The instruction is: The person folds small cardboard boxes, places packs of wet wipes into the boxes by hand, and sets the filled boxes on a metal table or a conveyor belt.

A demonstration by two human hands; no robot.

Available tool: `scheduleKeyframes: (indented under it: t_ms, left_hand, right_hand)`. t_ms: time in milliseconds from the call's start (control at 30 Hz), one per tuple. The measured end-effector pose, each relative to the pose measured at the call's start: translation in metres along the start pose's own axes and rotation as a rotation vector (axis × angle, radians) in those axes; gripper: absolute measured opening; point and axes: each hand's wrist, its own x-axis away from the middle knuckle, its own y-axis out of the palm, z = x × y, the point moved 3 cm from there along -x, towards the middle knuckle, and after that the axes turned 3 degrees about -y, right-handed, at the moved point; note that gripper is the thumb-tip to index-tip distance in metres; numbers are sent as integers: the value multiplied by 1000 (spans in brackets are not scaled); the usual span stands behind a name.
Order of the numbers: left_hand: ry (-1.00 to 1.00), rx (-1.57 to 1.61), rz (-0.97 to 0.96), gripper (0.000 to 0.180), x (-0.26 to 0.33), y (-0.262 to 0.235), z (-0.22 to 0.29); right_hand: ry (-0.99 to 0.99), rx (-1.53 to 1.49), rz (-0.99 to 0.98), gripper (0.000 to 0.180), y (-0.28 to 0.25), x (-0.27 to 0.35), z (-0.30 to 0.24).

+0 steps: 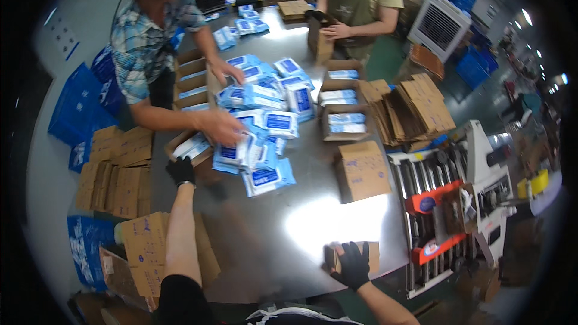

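Observation:
My left hand (181, 171), in a black glove, reaches out at left and grips the near edge of an open carton (201, 159). White-and-blue packs (192, 145) lie inside that carton. At the near right, my black-gloved right hand (352, 266) rests on a small brown cardboard box (374, 257), its fingers spread over the top. Its palm hides much of the box. Blue-and-white soft packs of wipes (265, 177) lie heaped mid-table. A co-worker's hand (221, 127) is over the heap, close to the carton by my left hand.
Open cartons of packs (346, 123) line the right of the metal table (253, 241); a closed carton (363, 171) stands nearer. Flattened cartons (421, 108) are stacked beyond, and more (120, 183) at left. A roller machine (436, 216) adjoins the right edge. Another person (361, 9) handles a box opposite.

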Motion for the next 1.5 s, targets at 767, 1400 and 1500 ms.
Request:
scheduleKeyframes:
  t_ms: [767,1400,1500]
  left_hand:
    - [824,376,-290,23,367,-244,148]
    - [574,1307,-828,80,445,-16,262]
    - [729,1344,-1045,70,410,-117,312]
  right_hand:
    - [-444,-343,281,65,-33,9,133]
    - [-35,-130,-45,40,-29,-96,-63]
    - [2,-24,285,52,22,-32,40]
